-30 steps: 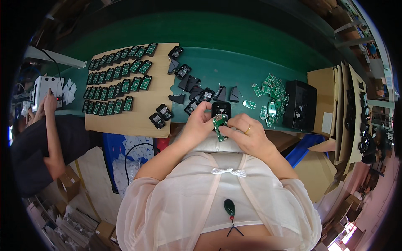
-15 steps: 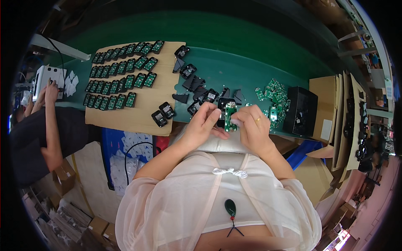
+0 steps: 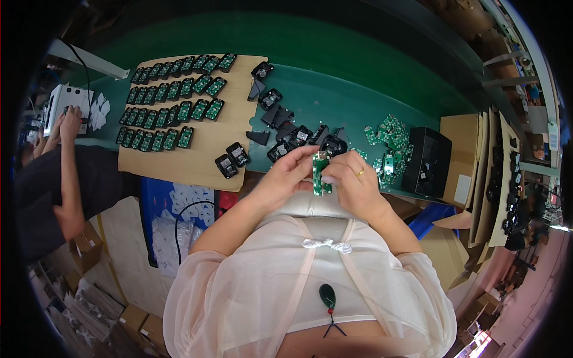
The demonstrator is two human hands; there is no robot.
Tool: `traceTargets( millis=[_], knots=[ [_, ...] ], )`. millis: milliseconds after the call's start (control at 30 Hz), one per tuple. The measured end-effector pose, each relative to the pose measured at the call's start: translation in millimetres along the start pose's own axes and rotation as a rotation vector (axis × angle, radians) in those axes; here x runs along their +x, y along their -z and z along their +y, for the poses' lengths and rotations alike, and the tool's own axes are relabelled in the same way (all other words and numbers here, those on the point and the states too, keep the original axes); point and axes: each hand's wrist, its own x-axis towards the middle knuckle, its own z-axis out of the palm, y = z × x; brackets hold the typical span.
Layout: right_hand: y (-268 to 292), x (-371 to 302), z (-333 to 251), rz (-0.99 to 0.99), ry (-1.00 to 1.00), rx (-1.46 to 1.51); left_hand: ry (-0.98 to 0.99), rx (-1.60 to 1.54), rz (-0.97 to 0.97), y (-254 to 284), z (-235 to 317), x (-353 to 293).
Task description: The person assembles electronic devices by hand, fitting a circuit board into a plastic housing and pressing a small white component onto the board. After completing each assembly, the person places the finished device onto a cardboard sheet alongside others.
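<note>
A green circuit board is held upright between my hands, in front of the table's near edge. My left hand closes on its left side, fingertips partly hidden behind it. From the right, my right hand pinches the board between thumb and fingers. Just beyond the hands lies a black plastic housing, at the edge of a loose group of black housings and dark covers. A heap of green circuit boards lies to the right of my right hand.
On the left, a cardboard sheet carries rows of black housings with green boards and two housings near its corner. A black bin stands right. At far left, another person's hand works at a white machine.
The board and both hands have shifted slightly left and down. The black housing that showed behind the board now shows farther right, beyond my fingers. The other person's hand has moved slightly.
</note>
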Motion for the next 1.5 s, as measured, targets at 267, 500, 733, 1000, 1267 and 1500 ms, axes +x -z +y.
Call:
traceTargets(
  millis=[267,500,733,1000,1267,1500],
  knots=[
    [11,7,-2,0.179,-0.043,-0.152,0.004,-0.090,-0.156,3,4,-2],
    [7,7,4,0.067,-0.043,-0.232,-0.062,0.040,-0.123,-4,7,-5],
    [0,4,5,0.002,-0.027,-0.288,-0.080,0.056,-0.092,-5,8,-6],
    [-20,5,-7,0.118,-0.409,0.251,-0.205,0.144,0.146,-3,14,-7],
    [-53,1,2,-0.152,-0.639,0.804,-0.497,0.275,0.272,17,-4,-18],
    [-78,6,-1,-0.278,-0.622,0.923,-0.531,0.376,0.411,43,-23,-30]
  ],
)
